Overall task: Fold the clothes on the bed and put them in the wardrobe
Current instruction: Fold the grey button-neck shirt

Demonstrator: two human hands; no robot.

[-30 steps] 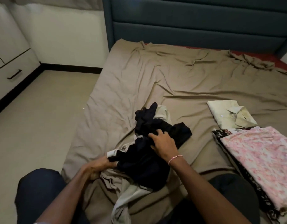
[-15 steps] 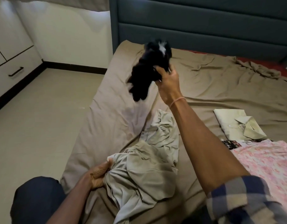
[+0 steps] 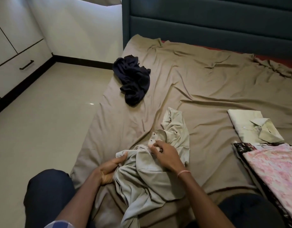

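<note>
A crumpled pale grey-green shirt (image 3: 146,178) lies at the near edge of the bed (image 3: 199,89). My left hand (image 3: 107,170) grips its left edge, with the thumb over the fabric. My right hand (image 3: 165,153) pinches the cloth near the button placket. A dark navy garment (image 3: 133,79) lies bunched up farther away, close to the bed's left edge. At the right sit a folded cream shirt (image 3: 250,125) and a folded pink floral garment (image 3: 277,168) over a black patterned one (image 3: 240,147).
White wardrobe drawers with a black handle (image 3: 26,65) stand at the left across a tiled floor (image 3: 43,122). A dark padded headboard (image 3: 207,25) backs the bed. My knees, in dark trousers, frame the bed's near edge.
My right hand lifted the dark garment off the pale shirt and let it go farther up the bed, then came back and took hold of the pale shirt. My left hand kept its hold.
</note>
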